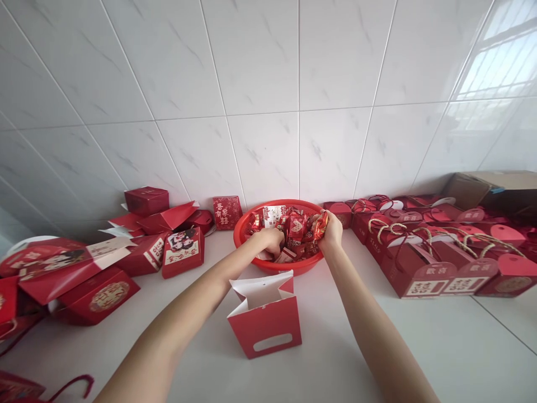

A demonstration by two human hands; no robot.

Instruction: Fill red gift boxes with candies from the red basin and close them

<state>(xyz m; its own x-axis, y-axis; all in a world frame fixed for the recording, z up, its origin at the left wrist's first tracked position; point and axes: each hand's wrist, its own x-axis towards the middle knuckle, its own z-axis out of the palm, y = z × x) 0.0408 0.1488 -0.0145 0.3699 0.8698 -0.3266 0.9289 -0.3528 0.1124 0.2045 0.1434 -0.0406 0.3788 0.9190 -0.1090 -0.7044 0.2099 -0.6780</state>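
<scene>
A red plastic basket [240, 226] full of red wrapped sweets [296, 226] stands against the wall. Inside it, among the sweets, is my left hand [274, 242], its fingers curled down; what they hold, if anything, is hidden. At the basket's right rim my right hand [332, 228] is closed on a shiny red-and-gold wrapped sweet [320, 225]. In front of the basket, between my forearms, an open red paper box [268, 324] stands upright. Its top gapes, showing a white inside, and an oval cut-out is in its near side.
To the left lie several red gift boxes [98, 296], some piled up. A small red box [227, 212] leans on the tiled wall [264, 151]. Rows of red boxes with rope handles [423, 274] fill the right side, before a cardboard carton [495, 187].
</scene>
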